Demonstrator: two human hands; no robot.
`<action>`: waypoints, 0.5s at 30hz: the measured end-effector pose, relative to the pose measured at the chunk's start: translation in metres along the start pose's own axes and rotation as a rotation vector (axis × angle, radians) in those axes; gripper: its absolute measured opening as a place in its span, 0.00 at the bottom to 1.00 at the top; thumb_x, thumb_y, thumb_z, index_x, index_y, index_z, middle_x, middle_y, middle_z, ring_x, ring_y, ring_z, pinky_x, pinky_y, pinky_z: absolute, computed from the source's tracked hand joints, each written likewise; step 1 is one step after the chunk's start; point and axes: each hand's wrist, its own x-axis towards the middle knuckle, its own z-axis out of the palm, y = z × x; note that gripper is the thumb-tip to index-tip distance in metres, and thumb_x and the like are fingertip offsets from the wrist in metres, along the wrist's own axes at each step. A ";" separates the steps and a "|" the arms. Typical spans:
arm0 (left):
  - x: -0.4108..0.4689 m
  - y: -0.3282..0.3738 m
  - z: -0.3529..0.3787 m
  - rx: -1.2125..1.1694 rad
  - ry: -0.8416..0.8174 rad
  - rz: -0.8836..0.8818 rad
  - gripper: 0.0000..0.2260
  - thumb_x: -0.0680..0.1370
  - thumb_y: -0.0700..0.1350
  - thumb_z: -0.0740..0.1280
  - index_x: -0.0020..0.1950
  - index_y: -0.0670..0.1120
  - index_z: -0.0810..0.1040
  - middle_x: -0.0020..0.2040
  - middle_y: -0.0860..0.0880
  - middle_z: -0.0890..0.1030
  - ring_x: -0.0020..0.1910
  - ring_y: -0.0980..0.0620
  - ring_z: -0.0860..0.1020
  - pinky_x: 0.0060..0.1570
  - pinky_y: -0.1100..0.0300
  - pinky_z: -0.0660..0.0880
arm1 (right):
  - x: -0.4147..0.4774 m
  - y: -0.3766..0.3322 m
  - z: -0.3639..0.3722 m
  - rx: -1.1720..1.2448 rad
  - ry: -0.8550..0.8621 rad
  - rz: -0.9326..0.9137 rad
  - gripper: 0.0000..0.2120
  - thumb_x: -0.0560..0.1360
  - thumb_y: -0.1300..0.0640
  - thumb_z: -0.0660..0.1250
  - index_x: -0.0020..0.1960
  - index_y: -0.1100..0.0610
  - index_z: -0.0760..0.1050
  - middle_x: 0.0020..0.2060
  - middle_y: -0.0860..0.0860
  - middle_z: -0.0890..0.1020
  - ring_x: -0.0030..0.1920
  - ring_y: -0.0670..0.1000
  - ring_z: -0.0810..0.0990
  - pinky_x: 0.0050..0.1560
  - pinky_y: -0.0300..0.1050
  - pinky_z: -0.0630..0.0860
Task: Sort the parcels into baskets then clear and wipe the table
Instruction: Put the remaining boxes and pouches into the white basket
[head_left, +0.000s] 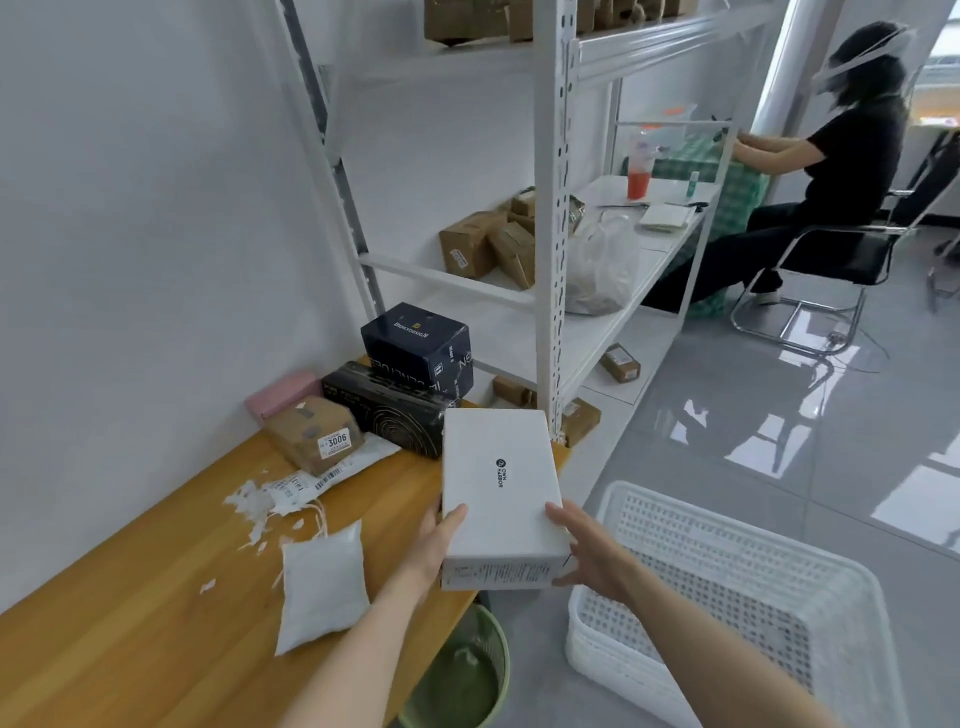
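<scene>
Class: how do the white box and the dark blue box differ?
The white box is flat and long; the dark blue box is chunkier. Left hand and right hand hold the white box; the dark blue box rests on a black box. Both carry lettering.

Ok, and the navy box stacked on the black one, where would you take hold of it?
Probably by its two opposite side faces, left hand on one, right hand on the other, coming from the near side. The navy box sits on top of the black box with nothing on it, so it lifts straight up; the wall stands behind it.
</scene>
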 end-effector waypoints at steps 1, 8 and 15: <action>0.003 0.000 0.012 0.007 -0.012 -0.008 0.13 0.81 0.48 0.59 0.66 0.51 0.66 0.54 0.52 0.78 0.48 0.58 0.75 0.39 0.64 0.69 | -0.003 0.002 -0.013 0.002 0.011 -0.003 0.21 0.74 0.43 0.67 0.65 0.44 0.69 0.63 0.49 0.74 0.63 0.54 0.72 0.40 0.55 0.78; 0.022 0.014 0.078 0.020 -0.087 -0.047 0.20 0.80 0.45 0.61 0.71 0.51 0.63 0.57 0.49 0.77 0.51 0.53 0.76 0.47 0.56 0.74 | -0.012 0.000 -0.089 0.003 0.047 -0.027 0.36 0.59 0.37 0.74 0.65 0.40 0.70 0.62 0.47 0.76 0.64 0.54 0.74 0.59 0.67 0.72; 0.049 0.024 0.186 0.091 -0.208 -0.116 0.22 0.80 0.44 0.61 0.72 0.54 0.59 0.66 0.46 0.74 0.56 0.49 0.75 0.54 0.52 0.74 | -0.035 -0.009 -0.204 0.027 0.088 0.011 0.21 0.73 0.43 0.68 0.65 0.38 0.70 0.62 0.44 0.76 0.63 0.53 0.75 0.54 0.64 0.77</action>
